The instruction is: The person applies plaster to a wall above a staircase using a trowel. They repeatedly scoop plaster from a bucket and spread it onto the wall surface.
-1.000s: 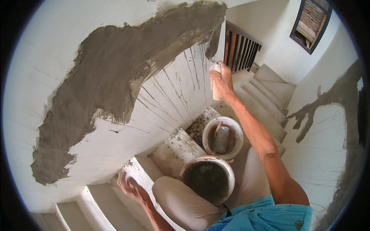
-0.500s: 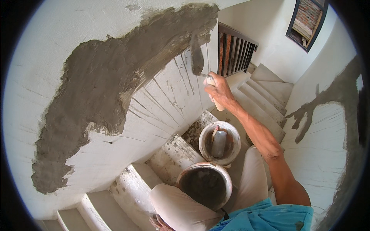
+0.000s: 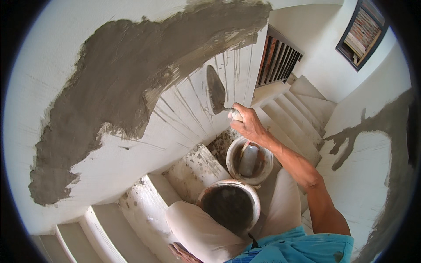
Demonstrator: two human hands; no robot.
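My right hand (image 3: 251,125) grips the light handle of a pointing trowel (image 3: 215,91), whose mortar-smeared blade points up in front of the white wall. Above the blade spreads a broad patch of grey mortar (image 3: 114,79), with drip streaks running below it. My left hand (image 3: 184,253) shows partly at the lower edge beside my left thigh, fingers stretched out and nothing seen in them. Between my knees stands a round bucket (image 3: 228,181) with dark mortar inside. Just beyond it, a second bucket (image 3: 268,162) holds a greyish cylindrical thing and a reddish stick-like piece.
Splattered stair steps (image 3: 193,168) run along the wall at left, and more steps (image 3: 294,114) lie at the far right. A dark railing (image 3: 278,59) and a dark-framed window (image 3: 363,33) are beyond. Grey mortar (image 3: 377,118) also marks the right wall.
My right hand has drawn the trowel down and slightly left, away from the mortar patch's lower edge; the blade now tilts up to the left. The view has shifted a little.
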